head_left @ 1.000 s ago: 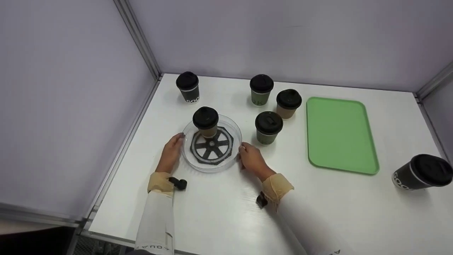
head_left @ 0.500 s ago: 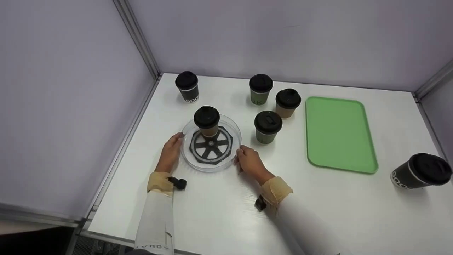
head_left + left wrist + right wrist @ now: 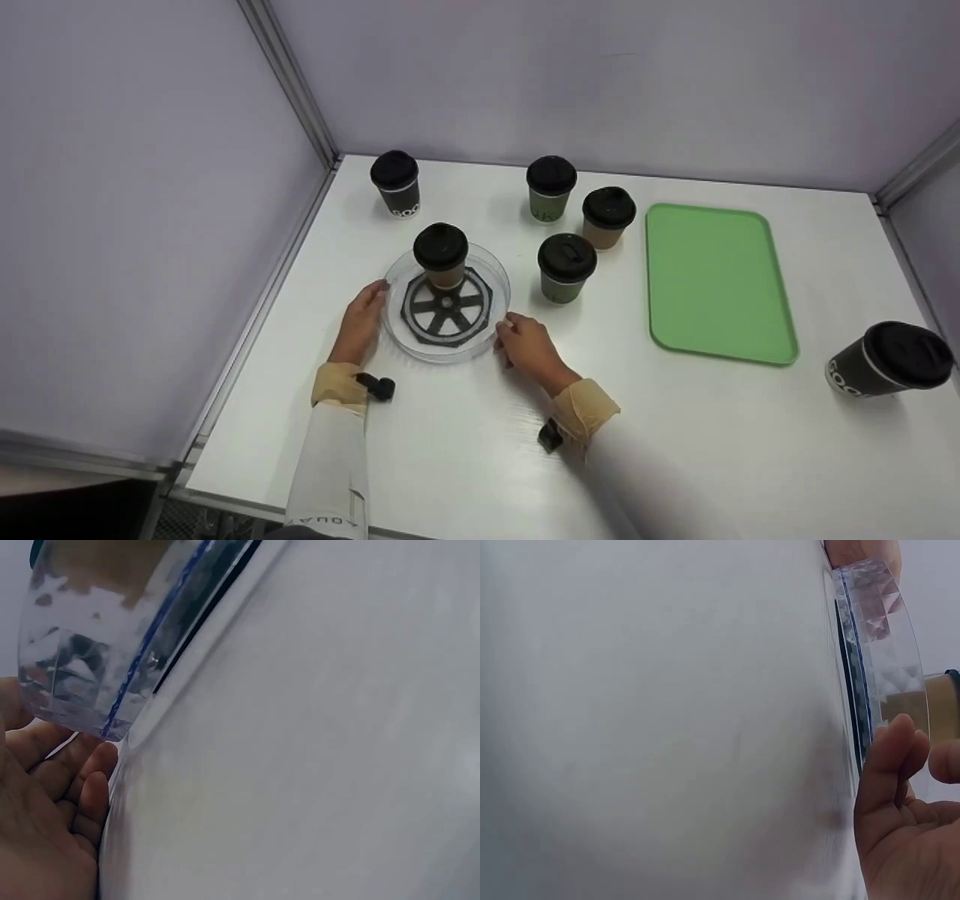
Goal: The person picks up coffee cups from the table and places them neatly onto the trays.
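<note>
Clear round dish (image 3: 448,355) rests on the white tabletop (image 3: 480,450), nearer its left edge than its right and about midway between front and back. Inside it a brown cup (image 3: 441,255) with a black lid stands toward the back, over a dark wheel-like shape (image 3: 426,307) with spokes. The left hand (image 3: 363,319) lies at the dish's left side, its fingers relaxed and slightly bent, the tips against the wall. Across from it, the right hand (image 3: 534,349) has the rim pinched between thumb and bent fingers, at the side nearest the tabletop's front right corner. Both wrists have tan cuffs (image 3: 337,384) and white sleeves.

Behind the dish, a dark cup (image 3: 396,184) stands near the tabletop's back left corner. To the dish's right are a near green cup (image 3: 567,268), a second brown cup (image 3: 607,217) just behind it, and a far green cup (image 3: 550,189) by the back edge. Farther right lies a green tray (image 3: 720,285); another dark cup (image 3: 889,360) stands near the right edge.
</note>
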The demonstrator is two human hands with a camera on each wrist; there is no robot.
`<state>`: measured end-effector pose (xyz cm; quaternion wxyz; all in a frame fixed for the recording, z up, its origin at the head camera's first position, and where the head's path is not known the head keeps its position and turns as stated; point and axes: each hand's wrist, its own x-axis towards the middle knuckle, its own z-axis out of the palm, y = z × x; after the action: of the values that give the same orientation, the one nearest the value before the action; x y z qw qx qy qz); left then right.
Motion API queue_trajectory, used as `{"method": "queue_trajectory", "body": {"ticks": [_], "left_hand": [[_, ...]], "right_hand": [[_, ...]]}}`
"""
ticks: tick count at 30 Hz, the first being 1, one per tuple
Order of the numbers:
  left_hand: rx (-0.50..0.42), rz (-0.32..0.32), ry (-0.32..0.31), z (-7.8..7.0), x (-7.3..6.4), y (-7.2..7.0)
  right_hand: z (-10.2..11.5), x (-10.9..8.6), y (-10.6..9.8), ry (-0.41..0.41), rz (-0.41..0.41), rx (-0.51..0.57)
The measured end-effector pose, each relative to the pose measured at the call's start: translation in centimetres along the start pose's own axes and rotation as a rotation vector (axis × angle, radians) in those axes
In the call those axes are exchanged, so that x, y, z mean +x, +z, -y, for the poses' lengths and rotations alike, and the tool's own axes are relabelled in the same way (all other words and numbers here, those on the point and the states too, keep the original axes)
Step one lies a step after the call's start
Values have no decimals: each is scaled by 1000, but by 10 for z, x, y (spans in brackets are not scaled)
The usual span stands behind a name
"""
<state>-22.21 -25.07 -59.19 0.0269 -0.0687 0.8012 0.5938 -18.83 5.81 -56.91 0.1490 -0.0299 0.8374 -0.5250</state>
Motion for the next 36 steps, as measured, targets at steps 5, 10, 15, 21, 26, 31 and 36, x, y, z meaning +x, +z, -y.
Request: {"method": "queue_trajectory", "body": {"ticks": [5, 10, 15, 21, 26, 31, 36], "left_hand": [[15, -1, 10, 0, 1, 0], [10, -4, 8, -1, 0, 1], [5, 4, -3, -2, 0, 0], [22, -1, 3, -1, 1, 1], [37, -9, 7, 0, 1, 1], [39, -16, 18, 0, 1, 1], [35, -20, 29, 0, 1, 1]], "right_hand": [[2, -3, 0, 32, -13, -25], [5, -5, 1, 57, -36, -69], [6, -6, 4, 65, -52, -95], [8, -9, 7, 84, -63, -122], [7, -9, 9, 80, -73, -124], [5, -9, 9, 74, -78, -117], [3, -9, 6, 74, -74, -108]]}}
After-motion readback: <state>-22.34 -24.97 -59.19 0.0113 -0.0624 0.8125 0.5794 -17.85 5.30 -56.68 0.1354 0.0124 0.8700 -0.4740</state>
